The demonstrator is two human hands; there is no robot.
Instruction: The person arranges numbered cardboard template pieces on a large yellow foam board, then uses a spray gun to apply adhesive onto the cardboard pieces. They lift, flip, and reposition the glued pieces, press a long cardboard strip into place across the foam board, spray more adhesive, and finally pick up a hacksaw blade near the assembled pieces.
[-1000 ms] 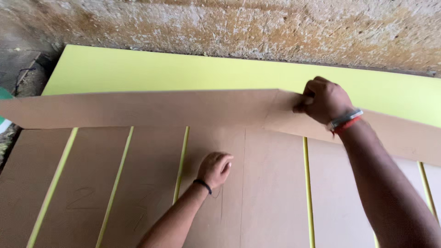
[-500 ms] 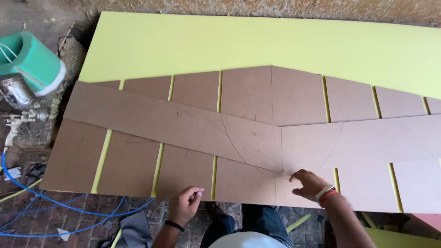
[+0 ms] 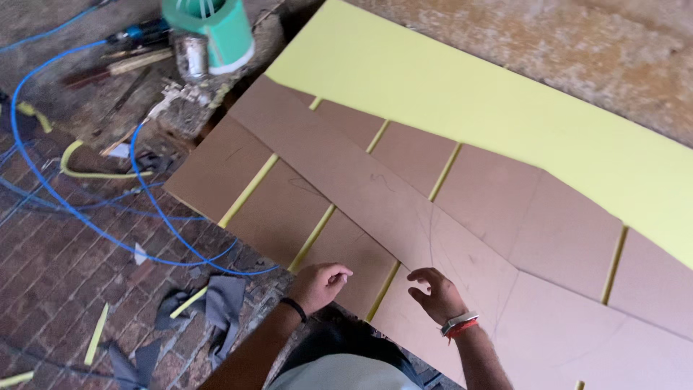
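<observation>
A large yellow-green sheet lies on the floor, covered by several brown board panels with narrow yellow gaps between them. A long brown strip lies diagonally across the panels, with faint pencil lines on it. My left hand hovers over the near edge of a panel, fingers loosely curled, holding nothing. My right hand, with a white and red wristband, is just to its right above the strip's lower part, fingers spread and empty.
A green bucket and a metal can stand at the top left among tools. Blue cable loops over the brick floor on the left, with grey cloth scraps and yellow offcuts.
The view has swung left and tilted. Both hands have come off the board and drawn closer together near its front edge; the right hand no longer presses the strip.
</observation>
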